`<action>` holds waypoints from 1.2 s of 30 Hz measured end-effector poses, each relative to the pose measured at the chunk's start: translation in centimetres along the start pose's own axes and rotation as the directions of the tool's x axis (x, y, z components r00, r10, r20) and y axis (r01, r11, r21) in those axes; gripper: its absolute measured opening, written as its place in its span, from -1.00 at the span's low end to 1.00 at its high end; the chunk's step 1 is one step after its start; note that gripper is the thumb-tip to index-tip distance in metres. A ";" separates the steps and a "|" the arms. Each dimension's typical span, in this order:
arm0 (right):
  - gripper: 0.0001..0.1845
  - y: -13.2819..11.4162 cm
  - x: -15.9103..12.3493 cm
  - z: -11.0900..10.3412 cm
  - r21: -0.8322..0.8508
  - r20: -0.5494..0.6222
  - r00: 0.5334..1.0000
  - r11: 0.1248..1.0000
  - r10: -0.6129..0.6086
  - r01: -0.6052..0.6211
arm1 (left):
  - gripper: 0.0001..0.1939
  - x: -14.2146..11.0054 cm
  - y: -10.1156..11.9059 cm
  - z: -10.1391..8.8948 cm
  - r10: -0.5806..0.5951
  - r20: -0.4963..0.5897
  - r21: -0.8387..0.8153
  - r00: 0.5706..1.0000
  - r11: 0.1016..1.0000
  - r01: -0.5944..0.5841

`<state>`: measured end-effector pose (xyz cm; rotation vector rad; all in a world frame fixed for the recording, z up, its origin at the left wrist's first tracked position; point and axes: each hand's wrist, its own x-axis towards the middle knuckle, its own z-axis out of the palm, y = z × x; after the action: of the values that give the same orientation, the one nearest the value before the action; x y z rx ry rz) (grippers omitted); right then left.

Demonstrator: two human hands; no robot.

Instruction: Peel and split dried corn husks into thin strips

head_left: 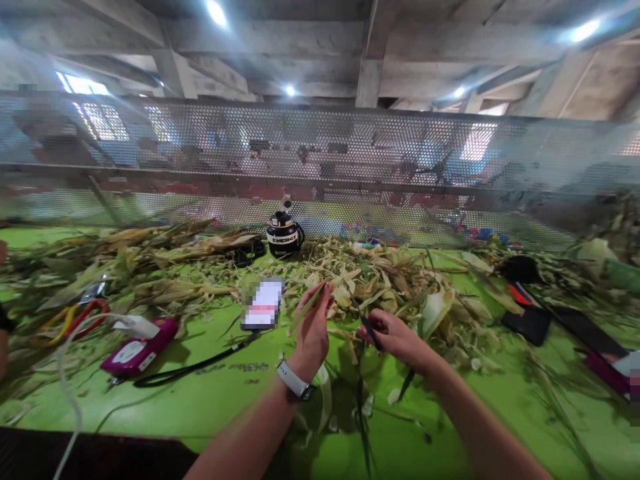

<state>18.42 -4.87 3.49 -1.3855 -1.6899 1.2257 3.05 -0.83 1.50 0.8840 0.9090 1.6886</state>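
My left hand (pixel 314 327), with a pale-banded watch (pixel 294 380) at the wrist, is closed on a strip of corn husk (pixel 311 301). To its right, my right hand (pixel 390 333) grips a slim dark tool (pixel 370 330) whose narrow end points up and left towards the left hand. Its exact kind is too blurred to make out. Both hands are raised over the green table (pixel 225 407), in front of a heap of dry corn husks (pixel 385 280). A dark strap or strip (pixel 360 413) lies below the right hand.
A phone (pixel 263 303) with a black strap lies left of my hands, near a purple power box (pixel 140 347) with a white plug and cable. Red and yellow handles (pixel 93 310) lie beyond. A black jug (pixel 283 235) stands before a perforated metal screen (pixel 310 147).
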 end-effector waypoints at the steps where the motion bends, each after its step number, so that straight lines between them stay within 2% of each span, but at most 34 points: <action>1: -0.56 -0.1 -0.1 0.0 -0.013 -0.002 1.000 1.000 -0.003 0.003 | -0.70 0.1 0.1 -0.2 0.018 0.001 0.023 1.000 1.000 -0.018; 4: -0.56 0.0 -0.1 0.0 -0.045 -0.026 1.000 0.999 0.006 -0.008 | -0.69 0.0 0.3 -0.9 0.050 0.050 0.083 0.998 0.995 -0.054; 8: -0.55 0.2 0.0 0.2 -0.062 -0.041 0.999 0.998 0.024 -0.027 | -0.67 -0.4 0.6 -1.7 0.118 0.204 0.192 0.972 0.969 -0.158; 14: -0.54 -0.1 -0.2 0.5 -0.029 -0.012 0.998 0.998 0.062 -0.062 | -0.74 0.0 0.6 -0.4 0.010 0.016 -0.003 1.000 1.000 -0.009; 20: -0.51 0.0 0.1 0.6 0.006 -0.062 0.997 0.999 0.042 -0.041 | -0.77 -1.3 1.2 -0.3 -0.012 0.056 -0.084 0.998 0.996 0.016; 23: -0.52 -0.2 0.2 0.6 0.042 -0.081 0.995 0.998 0.051 -0.047 | -0.79 -1.6 1.3 0.0 -0.070 0.067 -0.136 0.995 0.988 0.078; 30: -0.52 -0.6 0.1 1.1 0.064 -0.106 0.994 0.998 0.012 -0.005 | -0.74 -0.8 0.3 0.6 -0.162 0.024 -0.298 0.986 0.941 0.162; 36: -0.55 -0.3 0.2 1.3 0.065 -0.152 0.988 0.997 -0.029 0.040 | -0.69 -0.7 0.5 0.7 -0.261 -0.018 -0.301 0.965 0.922 0.244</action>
<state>17.07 -5.07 3.25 -1.3671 -1.5484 1.1192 3.60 -1.47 2.15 0.4947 0.7467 1.5778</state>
